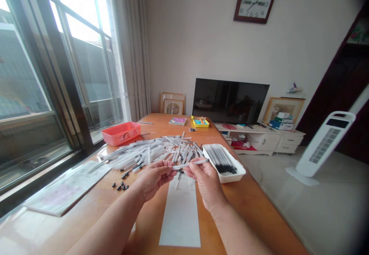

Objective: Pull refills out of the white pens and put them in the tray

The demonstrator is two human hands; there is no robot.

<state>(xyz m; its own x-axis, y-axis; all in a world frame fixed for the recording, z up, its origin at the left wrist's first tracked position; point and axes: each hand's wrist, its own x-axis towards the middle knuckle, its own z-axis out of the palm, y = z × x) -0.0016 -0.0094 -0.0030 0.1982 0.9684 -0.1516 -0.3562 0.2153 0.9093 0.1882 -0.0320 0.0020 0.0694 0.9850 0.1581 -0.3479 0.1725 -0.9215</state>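
Observation:
Both of my hands hold one thin clear pen barrel [190, 164] level above the wooden table [253, 209]. My left hand [155, 176] pinches its left end, fingers closed. My right hand [204, 180] grips it near the middle, fingers closed. Just beyond the hands lies a large heap of similar clear pen barrels [152, 151]. To the right stands a white tray [230, 176] with several black-tipped refills in it. A few small black caps [121, 185] lie loose to the left of my left hand.
A white paper strip [181, 212] lies under the hands. A pink tray [121, 132] sits at the back left, papers [66, 187] at the near left, small boxes [200, 122] at the far end. The table's right edge drops to the floor with a tower fan [323, 143].

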